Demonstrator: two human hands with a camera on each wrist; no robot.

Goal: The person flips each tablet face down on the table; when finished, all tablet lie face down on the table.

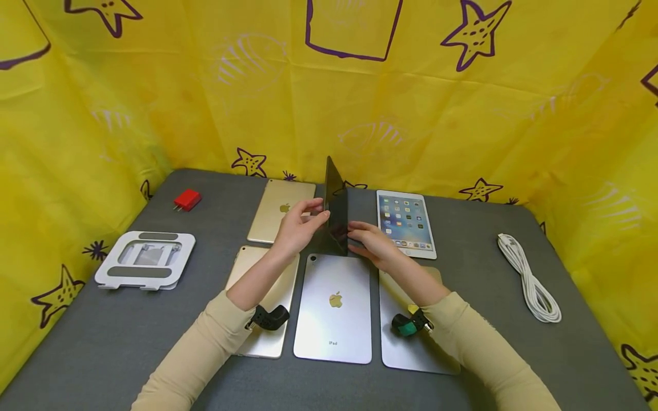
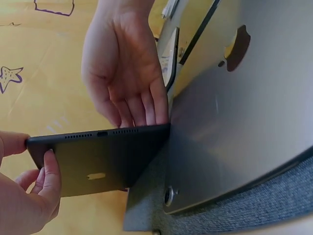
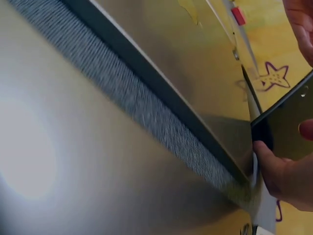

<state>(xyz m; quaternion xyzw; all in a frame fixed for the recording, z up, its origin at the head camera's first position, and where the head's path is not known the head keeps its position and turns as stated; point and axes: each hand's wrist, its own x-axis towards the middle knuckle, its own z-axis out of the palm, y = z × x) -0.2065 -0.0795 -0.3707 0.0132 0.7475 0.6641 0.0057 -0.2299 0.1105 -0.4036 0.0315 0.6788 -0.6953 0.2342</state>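
A dark tablet (image 1: pixel 336 208) stands tilted on its edge at the middle of the table, behind a silver iPad (image 1: pixel 333 337). Its back, with a logo, shows in the left wrist view, where my left hand (image 2: pixel 24 191) pinches one corner between thumb and fingers. From the other side, my right hand (image 1: pixel 377 245) touches the tablet's lower part with fairly straight fingers; its palm shows in the left wrist view. A gold tablet (image 1: pixel 267 220) lies face down behind my left hand. Beyond my right hand lies a white tablet (image 1: pixel 406 220) with its screen lit.
Another gold tablet (image 1: pixel 275 319) lies under my left forearm, and a further face-down tablet (image 1: pixel 411 354) under my right. To the left are a white folding stand (image 1: pixel 177 260) and a red charger (image 1: pixel 187 200). A coiled white cable (image 1: pixel 529 279) lies at right; yellow cloth (image 1: pixel 329 103) hangs behind.
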